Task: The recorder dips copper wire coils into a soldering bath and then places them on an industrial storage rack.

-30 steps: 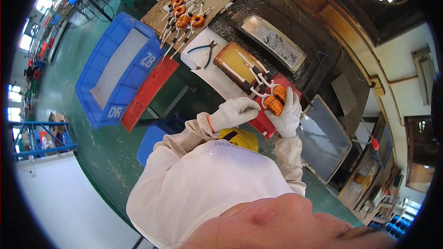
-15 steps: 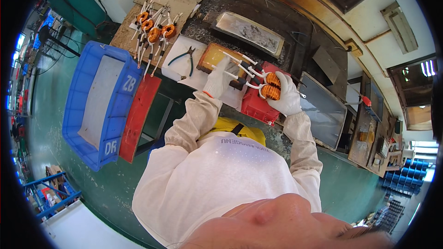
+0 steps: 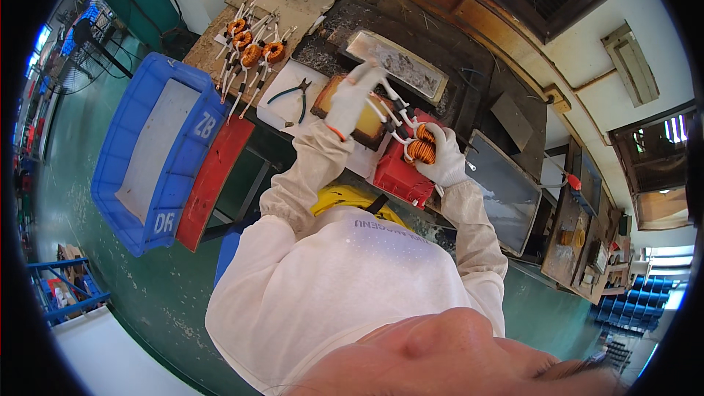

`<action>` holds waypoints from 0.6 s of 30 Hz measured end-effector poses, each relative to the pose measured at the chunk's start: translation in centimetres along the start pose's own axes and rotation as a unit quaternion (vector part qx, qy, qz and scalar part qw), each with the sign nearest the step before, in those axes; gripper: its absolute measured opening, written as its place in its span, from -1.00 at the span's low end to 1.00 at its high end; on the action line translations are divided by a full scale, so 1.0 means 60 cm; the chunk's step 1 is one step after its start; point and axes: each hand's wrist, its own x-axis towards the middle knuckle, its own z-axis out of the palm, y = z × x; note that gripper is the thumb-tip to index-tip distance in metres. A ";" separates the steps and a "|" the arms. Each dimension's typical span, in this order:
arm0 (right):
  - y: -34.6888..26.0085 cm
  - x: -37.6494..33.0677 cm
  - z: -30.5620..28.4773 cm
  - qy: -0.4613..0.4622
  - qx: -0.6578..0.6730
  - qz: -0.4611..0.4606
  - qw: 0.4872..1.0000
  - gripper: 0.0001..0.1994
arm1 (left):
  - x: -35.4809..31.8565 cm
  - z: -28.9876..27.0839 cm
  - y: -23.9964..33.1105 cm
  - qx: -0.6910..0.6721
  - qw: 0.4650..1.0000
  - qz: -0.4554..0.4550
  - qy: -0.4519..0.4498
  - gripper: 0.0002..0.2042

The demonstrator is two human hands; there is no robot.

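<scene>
My right hand, in a white glove, is closed around a pair of copper-wound toroidal coils above a red box. White leads with black sleeves run from the coils toward my left hand. My left hand, also gloved, is lifted over a wooden-framed tray with a yellowish inside. Its fingertips are near the lead ends and in front of the near edge of a rectangular metal trough. Motion smears those fingers, so whether they grip a lead cannot be made out.
Cutting pliers lie on white sheeting left of the tray. Several more coils with leads rest on the bench's far left. A blue plastic bin stands left of the bench beside a red board. A grey panel is at right.
My left hand has moved up and away from me, toward the metal trough. My right hand still holds the coils, slightly lower in the picture. The whole view has shifted a little.
</scene>
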 end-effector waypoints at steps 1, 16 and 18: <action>0.000 -0.002 0.004 -0.011 -0.001 0.005 1.000 -0.18 | -0.025 0.030 0.043 0.001 1.000 0.003 0.007 -0.60; 0.001 0.007 0.000 0.001 0.019 0.005 1.000 -0.22 | -0.096 -0.053 -0.052 -0.084 0.990 -0.075 -0.086 -0.46; 0.008 0.003 -0.004 -0.009 0.016 0.006 1.000 -0.21 | -0.121 -0.035 -0.037 0.080 0.974 -0.136 -0.162 -0.41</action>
